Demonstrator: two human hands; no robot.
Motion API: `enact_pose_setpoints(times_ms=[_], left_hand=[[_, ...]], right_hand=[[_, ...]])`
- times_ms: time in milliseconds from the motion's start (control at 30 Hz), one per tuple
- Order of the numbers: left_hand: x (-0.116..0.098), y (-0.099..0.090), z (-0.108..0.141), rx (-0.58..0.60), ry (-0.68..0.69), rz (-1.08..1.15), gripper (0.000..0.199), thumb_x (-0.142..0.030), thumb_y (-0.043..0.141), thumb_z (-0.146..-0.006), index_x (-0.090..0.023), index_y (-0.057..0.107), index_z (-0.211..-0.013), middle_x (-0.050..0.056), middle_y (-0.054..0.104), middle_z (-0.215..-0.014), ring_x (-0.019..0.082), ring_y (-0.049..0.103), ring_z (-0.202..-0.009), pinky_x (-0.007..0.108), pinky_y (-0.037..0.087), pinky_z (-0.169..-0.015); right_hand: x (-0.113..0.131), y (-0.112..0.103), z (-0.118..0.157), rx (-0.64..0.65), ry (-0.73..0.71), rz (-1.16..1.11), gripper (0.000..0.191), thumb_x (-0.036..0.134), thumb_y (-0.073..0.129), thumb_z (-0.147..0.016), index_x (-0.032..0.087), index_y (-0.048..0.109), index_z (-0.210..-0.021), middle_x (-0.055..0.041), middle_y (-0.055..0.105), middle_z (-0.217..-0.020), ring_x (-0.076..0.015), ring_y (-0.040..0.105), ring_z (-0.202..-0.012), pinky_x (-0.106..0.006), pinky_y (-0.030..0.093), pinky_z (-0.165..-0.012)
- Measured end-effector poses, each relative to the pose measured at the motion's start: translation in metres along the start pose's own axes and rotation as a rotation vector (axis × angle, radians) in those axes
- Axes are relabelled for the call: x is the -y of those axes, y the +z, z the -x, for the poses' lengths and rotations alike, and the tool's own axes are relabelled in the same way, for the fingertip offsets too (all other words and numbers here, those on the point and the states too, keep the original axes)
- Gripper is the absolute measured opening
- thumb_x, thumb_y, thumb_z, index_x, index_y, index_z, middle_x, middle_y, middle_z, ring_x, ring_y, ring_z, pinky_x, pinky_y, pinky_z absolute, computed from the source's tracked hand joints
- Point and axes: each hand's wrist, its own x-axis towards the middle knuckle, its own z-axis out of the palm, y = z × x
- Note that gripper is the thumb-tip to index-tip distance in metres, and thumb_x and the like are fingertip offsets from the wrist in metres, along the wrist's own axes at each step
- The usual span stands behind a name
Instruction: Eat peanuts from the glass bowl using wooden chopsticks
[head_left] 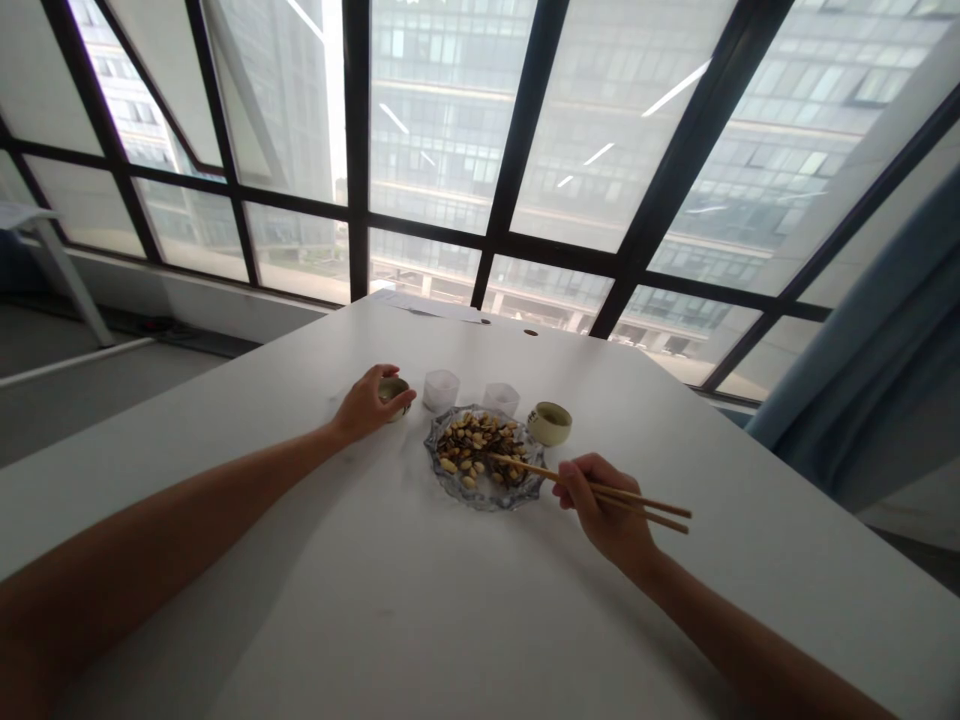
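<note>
My left hand [377, 402] is closed around a small green teacup [393, 392] that stands on the table left of the dish. A pair of wooden chopsticks [637, 500] is gripped in my right hand [604, 505], and their tips reach into the heap of nuts and dark seeds [480, 440]. This heap lies in a scalloped clear glass dish [487, 503]. Which piece the tips touch, if any, is too small to tell. To the right behind the dish is a second green teacup [550, 424] with dark marks on its side.
Two whitish translucent cups [441, 390] stand just behind the dish. Farther back on the white table [420, 600] lie papers [427, 305] near two round holes. Tall windows rise behind the table, with a blue curtain [862, 350] at the right.
</note>
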Motion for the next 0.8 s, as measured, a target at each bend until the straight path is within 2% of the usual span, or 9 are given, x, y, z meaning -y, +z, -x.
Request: enact_pose_setpoints(times_ms=[100, 300, 400, 800], left_hand=[[-0.002, -0.001, 0.000, 0.001, -0.001, -0.008, 0.056, -0.063, 0.064, -0.077, -0.019, 0.056, -0.112, 0.012, 0.069, -0.115, 0.026, 0.067, -0.102, 0.043, 0.052, -0.095], [0.001, 0.000, 0.000, 0.001, 0.012, -0.007, 0.057, -0.063, 0.064, -0.078, -0.019, 0.056, -0.113, 0.013, 0.069, -0.115, 0.027, 0.067, -0.103, 0.042, 0.053, -0.094], [0.003, 0.002, -0.001, -0.011, 0.030, -0.005, 0.056, -0.062, 0.065, -0.078, -0.019, 0.057, -0.112, 0.013, 0.069, -0.115, 0.027, 0.067, -0.102, 0.043, 0.052, -0.094], [0.007, 0.003, -0.002, -0.010, 0.046, -0.005, 0.056, -0.062, 0.065, -0.078, -0.018, 0.057, -0.112, 0.014, 0.069, -0.114, 0.027, 0.067, -0.101, 0.043, 0.053, -0.092]], right_hand=[[-0.004, 0.003, 0.003, 0.008, -0.020, 0.006, 0.037, 0.056, 0.061, -0.090, 0.022, 0.064, -0.075, -0.0047, 0.069, -0.060, -0.0179, 0.063, -0.048, -0.029, 0.052, -0.046], [-0.004, 0.008, 0.005, -0.095, 0.035, -0.104, 0.042, 0.059, 0.059, -0.091, 0.022, 0.061, -0.072, -0.0046, 0.067, -0.059, -0.0165, 0.060, -0.047, -0.027, 0.048, -0.042], [-0.006, 0.012, 0.005, -0.105, 0.047, -0.160, 0.042, 0.060, 0.060, -0.090, 0.021, 0.061, -0.072, -0.0038, 0.067, -0.058, -0.0151, 0.058, -0.046, -0.026, 0.048, -0.041], [-0.017, 0.017, 0.005, -0.184, -0.033, -0.248, 0.041, 0.055, 0.059, -0.093, 0.020, 0.059, -0.073, -0.0018, 0.066, -0.057, -0.0119, 0.057, -0.043, -0.022, 0.047, -0.040]])
